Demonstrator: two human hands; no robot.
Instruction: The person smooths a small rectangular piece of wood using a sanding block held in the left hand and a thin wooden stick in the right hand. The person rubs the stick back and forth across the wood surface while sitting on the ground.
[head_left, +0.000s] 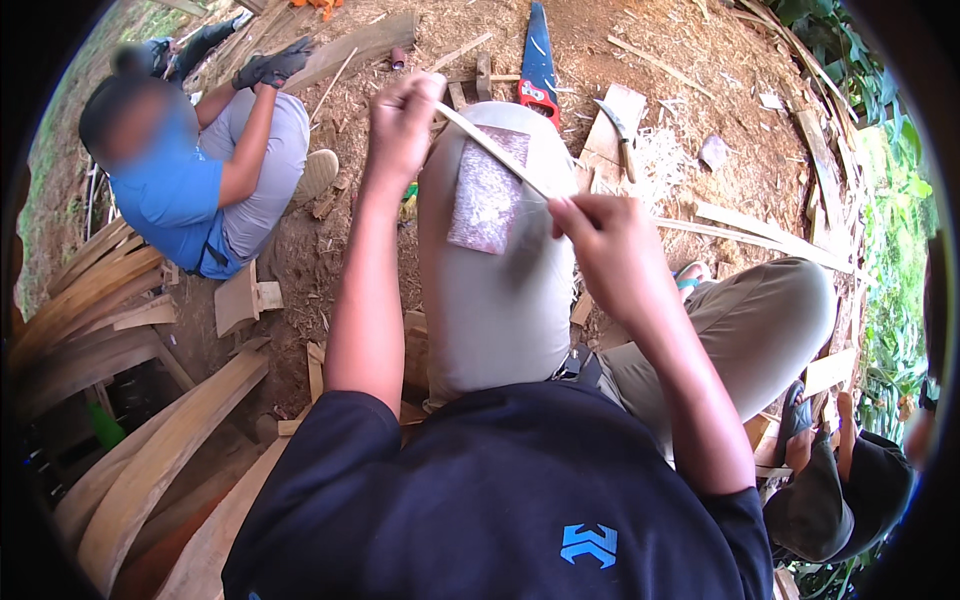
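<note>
A thin pale wooden or bamboo strip (497, 152) slants across my raised knee, held between my two hands. Its upper end is closed in the fingers of my left hand (403, 122). My right hand (608, 245) pinches it lower down, to the right of the knee. Whether the strip runs on past my right hand is hard to tell. Under it, a worn rectangular sheet, speckled grey and reddish (484, 205), lies on my trouser leg; it may be sandpaper.
A handsaw with a blue blade and red handle (538, 75) lies beyond my knee. To its right, a knife (622, 138) rests by a wood block (606, 125) and shavings (660, 155). Long planks (170, 470) fill the lower left. A gloved person (165, 190) sits left, another (840, 490) right.
</note>
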